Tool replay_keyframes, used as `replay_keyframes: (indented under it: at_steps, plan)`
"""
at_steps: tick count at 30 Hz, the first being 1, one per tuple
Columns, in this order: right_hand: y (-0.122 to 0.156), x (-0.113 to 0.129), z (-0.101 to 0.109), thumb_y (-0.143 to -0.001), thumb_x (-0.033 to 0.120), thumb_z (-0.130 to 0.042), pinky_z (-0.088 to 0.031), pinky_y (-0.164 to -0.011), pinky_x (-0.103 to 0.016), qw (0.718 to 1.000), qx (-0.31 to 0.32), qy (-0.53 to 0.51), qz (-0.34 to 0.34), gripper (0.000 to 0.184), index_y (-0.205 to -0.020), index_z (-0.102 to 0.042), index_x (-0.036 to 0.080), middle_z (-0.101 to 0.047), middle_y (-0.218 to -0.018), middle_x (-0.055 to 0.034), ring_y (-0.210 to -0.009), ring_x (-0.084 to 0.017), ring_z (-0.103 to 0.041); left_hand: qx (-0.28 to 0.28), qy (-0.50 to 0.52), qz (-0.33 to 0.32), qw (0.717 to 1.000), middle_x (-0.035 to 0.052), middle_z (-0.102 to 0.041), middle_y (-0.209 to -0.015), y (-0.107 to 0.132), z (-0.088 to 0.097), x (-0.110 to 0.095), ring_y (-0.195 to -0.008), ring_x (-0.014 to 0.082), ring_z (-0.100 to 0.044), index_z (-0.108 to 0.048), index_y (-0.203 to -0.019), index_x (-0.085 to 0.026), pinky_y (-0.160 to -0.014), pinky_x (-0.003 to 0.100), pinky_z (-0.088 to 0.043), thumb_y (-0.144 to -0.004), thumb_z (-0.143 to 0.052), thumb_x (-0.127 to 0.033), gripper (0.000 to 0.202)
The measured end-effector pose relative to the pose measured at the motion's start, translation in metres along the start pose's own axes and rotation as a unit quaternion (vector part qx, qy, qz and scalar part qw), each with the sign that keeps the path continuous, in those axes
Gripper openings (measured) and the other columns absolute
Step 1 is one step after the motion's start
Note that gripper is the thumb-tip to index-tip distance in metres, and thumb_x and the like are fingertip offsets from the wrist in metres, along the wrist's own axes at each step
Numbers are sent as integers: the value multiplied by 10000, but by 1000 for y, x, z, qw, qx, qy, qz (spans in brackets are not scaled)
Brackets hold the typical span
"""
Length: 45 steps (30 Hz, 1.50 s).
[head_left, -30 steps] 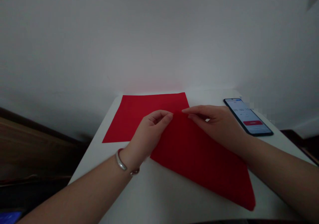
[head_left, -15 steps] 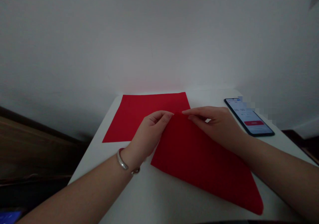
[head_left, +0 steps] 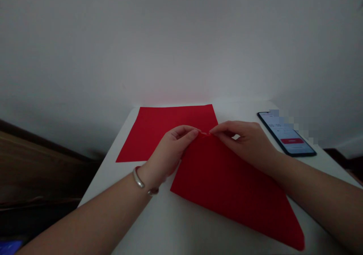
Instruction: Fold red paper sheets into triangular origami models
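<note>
1. The phone (head_left: 285, 136) lies screen up and lit on the white table (head_left: 153, 221); blocky blur covers part of its far edge.
2. The near red sheet (head_left: 227, 187) is left of the phone and closer to the person, sloping down from the fingertips.
3. The left hand (head_left: 174, 145), well left of the phone, pinches that sheet's upper edge, thumb and forefinger closed together at the tips.
4. The right hand (head_left: 245, 138), near the phone on its left, grips the same edge, fingertips drawn together, a small gap showing farther back.
5. Between both sets of fingertips, left of the phone, a pale fleck shows; in this dim light it may be a crease.
6. The far red sheet (head_left: 159, 122) lies flat, well left of the phone, partly hidden behind the left hand.
</note>
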State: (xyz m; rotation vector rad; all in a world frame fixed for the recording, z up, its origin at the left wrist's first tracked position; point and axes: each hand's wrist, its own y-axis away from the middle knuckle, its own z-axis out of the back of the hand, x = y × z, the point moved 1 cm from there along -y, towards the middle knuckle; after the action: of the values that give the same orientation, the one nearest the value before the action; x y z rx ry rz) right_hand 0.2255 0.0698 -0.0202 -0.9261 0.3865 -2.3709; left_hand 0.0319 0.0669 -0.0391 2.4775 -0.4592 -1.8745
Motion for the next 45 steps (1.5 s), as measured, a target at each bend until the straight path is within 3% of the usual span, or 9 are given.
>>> replay_keyframes:
  at_steps: [5, 9, 17, 23, 27, 38, 45]
  plan:
    - [0, -1, 0, -869, 196, -529, -541, -644, -258, 1000, 21, -7, -2, 218, -964, -709, 273, -741, -906, 12, -779, -152, -683, -29, -94, -17, 995, -14, -645, -712, -1, -2, 1, -610, 98, -563, -640, -751, -178, -575, 213, -448, -754, -705, -314, 150]
    - [-1, 1, -1, -867, 211, -536, -544, -676, -277, 999, 50, 9, -6, 237, -1013, -713, 271, -748, -935, 7, -782, -158, -688, -49, -75, -32, 995, -25, -641, -702, 2, -5, 1, -578, 96, -556, -626, -775, -186, -570, 220, -454, -769, -688, -341, 167]
    - [-2, 8, -1, -875, 223, -553, -542, -750, -291, 999, 30, 30, 0, 243, -1059, -709, 251, -745, -988, -8, -837, -165, -691, -56, -19, -20, 998, 21, -702, -858, 9, -10, 2, -719, 122, -619, -665, -842, -182, -696, 256, -498, -781, -689, -371, 200]
    - [0, 11, -1, -884, 233, -543, -547, -756, -311, 999, 26, 38, 14, 237, -1048, -712, 259, -746, -973, -14, -824, -172, -693, -55, -20, 7, 998, 15, -693, -782, 13, -11, -2, -630, 108, -595, -665, -845, -181, -625, 236, -488, -787, -670, -351, 179]
    - [0, 12, -1, -878, 234, -547, -550, -738, -310, 999, 23, 26, 9, 238, -1051, -707, 264, -745, -972, -12, -815, -171, -693, -96, -54, 1, 994, 21, -703, -813, 16, -15, -8, -622, 119, -601, -668, -876, -184, -605, 242, -486, -796, -646, -339, 175]
    - [-8, 15, -1, -853, 202, -582, -505, -688, -261, 1000, 9, 2, -4, 157, -940, -704, 248, -738, -870, 26, -735, -129, -662, -108, -45, -38, 992, 15, -705, -835, 18, -16, -5, -647, 114, -597, -677, -869, -180, -612, 229, -483, -771, -693, -374, 218]
    - [-7, 16, -2, -844, 221, -603, -504, -811, -301, 1000, -13, 4, 11, 171, -969, -712, 262, -736, -985, 8, -891, -165, -671, -116, -26, -51, 992, 5, -698, -841, 18, -16, -4, -688, 118, -605, -663, -853, -186, -650, 232, -494, -780, -688, -376, 205]
